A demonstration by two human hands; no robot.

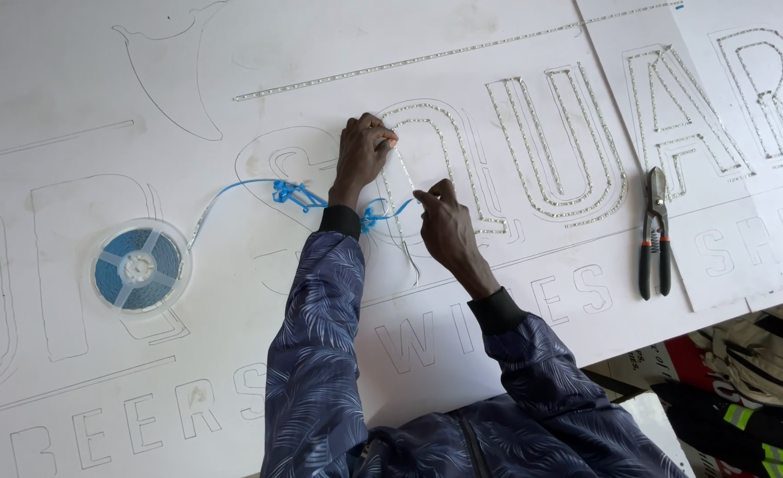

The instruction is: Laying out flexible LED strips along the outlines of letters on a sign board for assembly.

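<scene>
A large white sign board (232,62) lies flat, with outlined letters cut into it. My left hand (360,155) presses a thin light strip (407,174) onto the outline of a big round letter. My right hand (445,226) pinches the same strip a little lower, near its loose end. Blue backing tape (290,193) peels off the strip in a tangle by my left wrist. From there the strip runs left to a clear reel with a blue core (139,265). Both arms wear dark blue patterned sleeves.
Pliers with red and black handles (655,232) lie on the board at the right. Letters to the right carry strips along their outlines. A long strip (409,62) runs across the top. Bags and clothing (746,372) sit off the board's lower right edge.
</scene>
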